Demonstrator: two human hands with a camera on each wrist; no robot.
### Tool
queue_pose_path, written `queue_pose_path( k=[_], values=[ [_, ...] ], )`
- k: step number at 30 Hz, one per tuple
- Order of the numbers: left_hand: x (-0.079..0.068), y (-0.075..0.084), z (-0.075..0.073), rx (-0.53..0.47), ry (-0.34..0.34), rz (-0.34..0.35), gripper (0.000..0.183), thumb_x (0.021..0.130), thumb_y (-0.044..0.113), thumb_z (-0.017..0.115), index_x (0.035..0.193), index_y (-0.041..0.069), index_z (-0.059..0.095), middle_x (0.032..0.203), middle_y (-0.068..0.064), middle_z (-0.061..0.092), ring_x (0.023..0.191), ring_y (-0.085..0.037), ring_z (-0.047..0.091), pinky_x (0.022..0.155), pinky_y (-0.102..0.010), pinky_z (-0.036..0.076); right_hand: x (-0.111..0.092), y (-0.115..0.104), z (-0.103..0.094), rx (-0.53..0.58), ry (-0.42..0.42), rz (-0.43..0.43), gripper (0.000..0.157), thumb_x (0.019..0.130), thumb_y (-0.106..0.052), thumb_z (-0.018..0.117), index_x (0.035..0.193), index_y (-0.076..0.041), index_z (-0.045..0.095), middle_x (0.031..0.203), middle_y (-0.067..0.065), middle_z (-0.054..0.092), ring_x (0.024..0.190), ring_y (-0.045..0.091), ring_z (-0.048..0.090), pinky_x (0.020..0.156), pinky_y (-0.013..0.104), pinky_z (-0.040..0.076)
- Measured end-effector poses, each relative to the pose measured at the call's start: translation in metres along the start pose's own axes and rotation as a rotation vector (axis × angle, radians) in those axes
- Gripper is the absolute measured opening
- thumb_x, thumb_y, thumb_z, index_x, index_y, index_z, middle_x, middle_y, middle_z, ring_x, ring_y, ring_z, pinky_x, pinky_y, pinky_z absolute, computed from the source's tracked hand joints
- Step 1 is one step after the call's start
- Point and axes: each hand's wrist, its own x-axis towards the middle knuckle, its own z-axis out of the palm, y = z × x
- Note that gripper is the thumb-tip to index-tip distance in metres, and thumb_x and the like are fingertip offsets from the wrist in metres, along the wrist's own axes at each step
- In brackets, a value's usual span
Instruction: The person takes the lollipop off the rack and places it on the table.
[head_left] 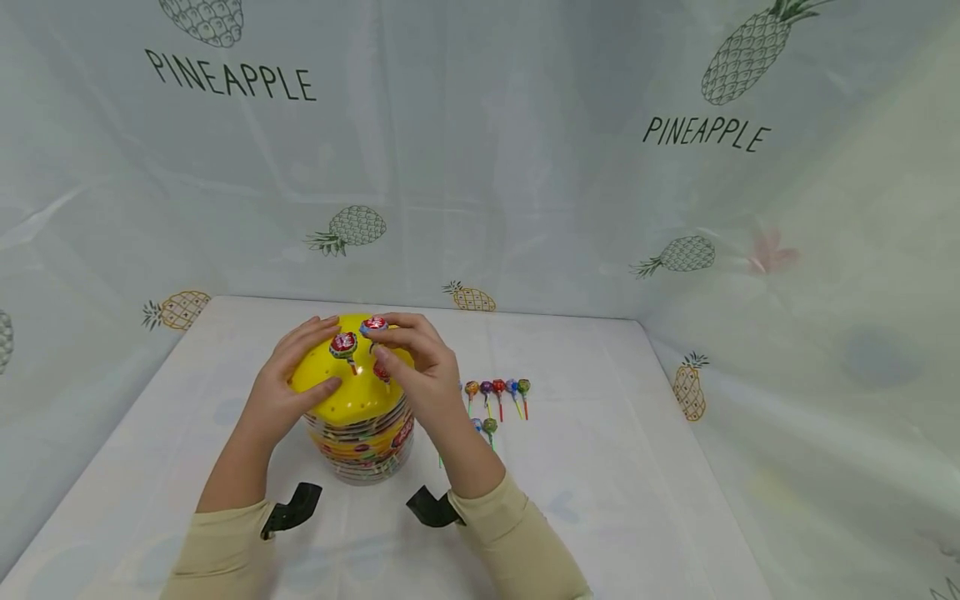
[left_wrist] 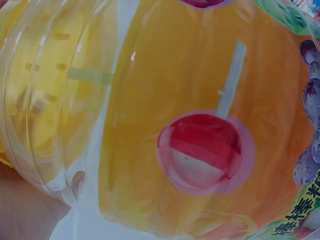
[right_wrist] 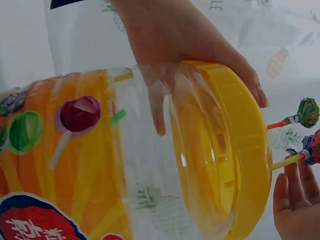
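Observation:
A clear plastic jar (head_left: 360, 454) with a yellow lid (head_left: 358, 402) stands upright, its orange label (left_wrist: 165, 75) printed with lollipops and fruit. My left hand (head_left: 281, 387) grips the lid from the left, thumb at the near side and fingers at the far side. With fingertips and thumb, my right hand (head_left: 423, 371) pinches a red and blue wrapped lollipop (head_left: 373, 325) over the lid. Its yellow stick (right_wrist: 286, 162) meets the lid's top in the right wrist view. Another lollipop (head_left: 343, 344) stands in the lid, and a red one (head_left: 382, 372) shows beneath my right thumb.
Right of the jar, several wrapped lollipops (head_left: 498, 387) lie in a row on the white table (head_left: 600, 467). A second row with a green lollipop (head_left: 490, 426) is partly hidden by my right forearm. A pineapple-print curtain (head_left: 480, 167) hangs behind the table.

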Motion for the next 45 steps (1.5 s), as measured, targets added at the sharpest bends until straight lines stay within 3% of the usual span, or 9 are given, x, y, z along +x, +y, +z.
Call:
queue_pose_path(
  k=[3, 9, 16, 21, 24, 30, 45],
  values=[
    [0.0, -0.001, 0.001, -0.007, -0.001, -0.007, 0.06, 0.081, 0.008, 0.073, 0.139, 0.011, 0.054, 0.149, -0.002, 0.044, 0.143, -0.017, 0.023, 0.1, -0.01, 0.028, 0.001, -0.002, -0.002, 0.024, 0.046, -0.035, 0.017, 0.093, 0.002, 0.06, 0.106, 0.011, 0.066, 0.124, 0.016, 0.055, 0.118, 0.023, 0.051, 0.099, 0.047, 0.047],
    [0.0, -0.003, 0.002, -0.023, 0.001, -0.022, 0.062, 0.081, 0.008, 0.074, 0.14, 0.01, 0.053, 0.15, -0.002, 0.043, 0.143, -0.016, 0.023, 0.102, -0.011, 0.026, -0.003, -0.002, -0.015, 0.061, 0.173, -0.114, 0.018, 0.088, 0.008, 0.065, 0.104, 0.015, 0.062, 0.123, 0.016, 0.054, 0.108, 0.024, 0.056, 0.096, 0.036, 0.05],
    [0.0, 0.001, 0.001, -0.011, 0.006, -0.034, 0.061, 0.082, 0.009, 0.074, 0.139, 0.012, 0.054, 0.149, 0.0, 0.043, 0.143, -0.016, 0.023, 0.099, -0.009, 0.029, -0.016, 0.013, -0.046, 0.081, 0.273, -0.082, 0.023, 0.085, 0.01, 0.068, 0.106, 0.016, 0.06, 0.124, 0.01, 0.056, 0.096, 0.021, 0.062, 0.093, 0.033, 0.051],
    [0.0, 0.001, 0.001, -0.012, 0.013, -0.032, 0.061, 0.081, 0.008, 0.075, 0.139, 0.011, 0.054, 0.148, 0.0, 0.044, 0.143, -0.017, 0.024, 0.099, -0.009, 0.029, -0.027, 0.024, -0.074, 0.076, 0.341, 0.01, 0.025, 0.083, 0.009, 0.071, 0.107, 0.009, 0.064, 0.119, 0.007, 0.061, 0.096, 0.018, 0.063, 0.089, 0.032, 0.054],
    [0.0, -0.001, 0.002, -0.016, 0.014, -0.027, 0.062, 0.081, 0.008, 0.075, 0.139, 0.01, 0.054, 0.149, -0.001, 0.043, 0.143, -0.017, 0.024, 0.1, -0.01, 0.028, -0.032, 0.03, -0.093, 0.017, 0.363, 0.089, 0.027, 0.083, 0.007, 0.072, 0.109, 0.003, 0.067, 0.11, 0.005, 0.065, 0.096, 0.018, 0.064, 0.085, 0.031, 0.055],
    [0.0, 0.0, 0.002, -0.018, 0.019, -0.028, 0.059, 0.082, 0.007, 0.073, 0.138, 0.011, 0.054, 0.148, 0.001, 0.044, 0.143, -0.012, 0.023, 0.1, -0.01, 0.029, -0.047, 0.041, -0.126, -0.076, 0.388, 0.25, 0.032, 0.083, 0.006, 0.073, 0.114, 0.002, 0.067, 0.098, 0.008, 0.066, 0.093, 0.02, 0.065, 0.079, 0.029, 0.057],
    [-0.001, -0.003, 0.002, -0.013, 0.031, -0.038, 0.053, 0.08, 0.006, 0.075, 0.131, 0.007, 0.06, 0.148, 0.003, 0.044, 0.142, -0.012, 0.024, 0.094, -0.007, 0.034, -0.09, 0.077, -0.161, -0.205, 0.427, 0.556, 0.033, 0.083, 0.006, 0.073, 0.114, -0.003, 0.069, 0.106, 0.015, 0.067, 0.09, 0.016, 0.065, 0.075, 0.022, 0.055]
  ],
)
